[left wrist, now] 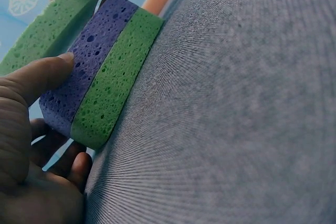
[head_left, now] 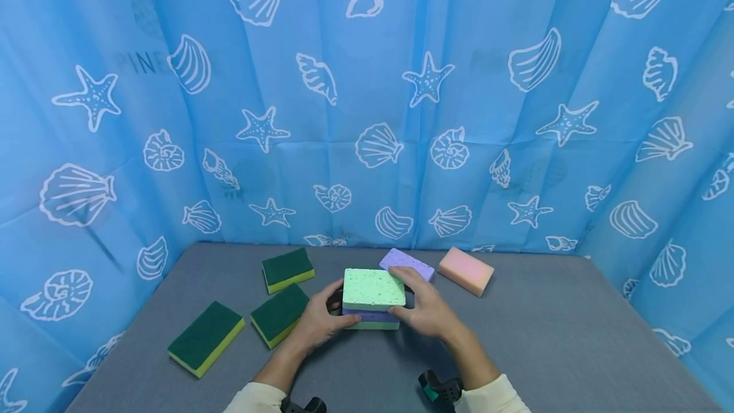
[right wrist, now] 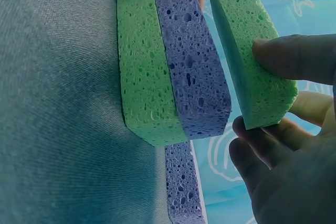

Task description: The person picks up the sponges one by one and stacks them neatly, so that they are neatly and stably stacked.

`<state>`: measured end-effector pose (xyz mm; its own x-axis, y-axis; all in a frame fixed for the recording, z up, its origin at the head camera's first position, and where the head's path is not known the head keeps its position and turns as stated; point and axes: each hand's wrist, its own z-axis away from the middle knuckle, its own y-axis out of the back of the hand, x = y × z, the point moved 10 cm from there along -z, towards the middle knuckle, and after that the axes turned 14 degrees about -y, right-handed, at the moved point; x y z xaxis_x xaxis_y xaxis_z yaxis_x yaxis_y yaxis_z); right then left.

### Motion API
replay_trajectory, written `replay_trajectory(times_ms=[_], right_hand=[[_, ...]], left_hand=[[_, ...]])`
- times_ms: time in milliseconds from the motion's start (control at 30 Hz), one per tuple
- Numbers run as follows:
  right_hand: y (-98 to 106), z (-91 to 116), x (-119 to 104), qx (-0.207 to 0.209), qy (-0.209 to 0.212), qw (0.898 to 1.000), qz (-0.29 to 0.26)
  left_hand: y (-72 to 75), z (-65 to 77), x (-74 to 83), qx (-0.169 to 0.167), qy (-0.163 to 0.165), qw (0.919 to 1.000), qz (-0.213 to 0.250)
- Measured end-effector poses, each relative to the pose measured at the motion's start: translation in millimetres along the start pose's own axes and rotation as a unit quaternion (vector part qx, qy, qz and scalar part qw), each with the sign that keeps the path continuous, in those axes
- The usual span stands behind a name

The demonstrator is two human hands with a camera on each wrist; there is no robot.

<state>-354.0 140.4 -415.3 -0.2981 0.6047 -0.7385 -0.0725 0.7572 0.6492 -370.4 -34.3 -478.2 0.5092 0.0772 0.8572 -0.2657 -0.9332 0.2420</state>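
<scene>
In the head view, a light green sponge (head_left: 374, 287) is held above a two-sponge stack at the middle of the table. My right hand (head_left: 424, 304) pinches this sponge at its right end, thumb in front and fingers behind. The right wrist view shows a narrow gap between it and the purple sponge (right wrist: 191, 61) beneath. Under the purple one, another green sponge (right wrist: 144, 66) lies on the table. My left hand (head_left: 321, 319) grips the purple sponge at the left, its thumb (left wrist: 52, 72) on the front face and its fingers partly hidden behind.
Several green-and-yellow scouring sponges (head_left: 206, 336) lie at the left of the grey table (head_left: 550, 343). Behind the stack are another purple sponge (head_left: 410, 261) and, further right, a pink-orange sponge (head_left: 466, 269). A blue seashell curtain (head_left: 344, 94) surrounds the back and sides.
</scene>
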Motion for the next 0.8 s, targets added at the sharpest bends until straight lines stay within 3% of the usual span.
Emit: replay_trajectory(times_ms=[800], right_hand=[[-8.0, -1.5, 5.2, -0.016, -0.015, 1.0, 0.004]], left_hand=[[-0.1, 0.7, -2.1, 0.003, 0.008, 1.0, -0.004]])
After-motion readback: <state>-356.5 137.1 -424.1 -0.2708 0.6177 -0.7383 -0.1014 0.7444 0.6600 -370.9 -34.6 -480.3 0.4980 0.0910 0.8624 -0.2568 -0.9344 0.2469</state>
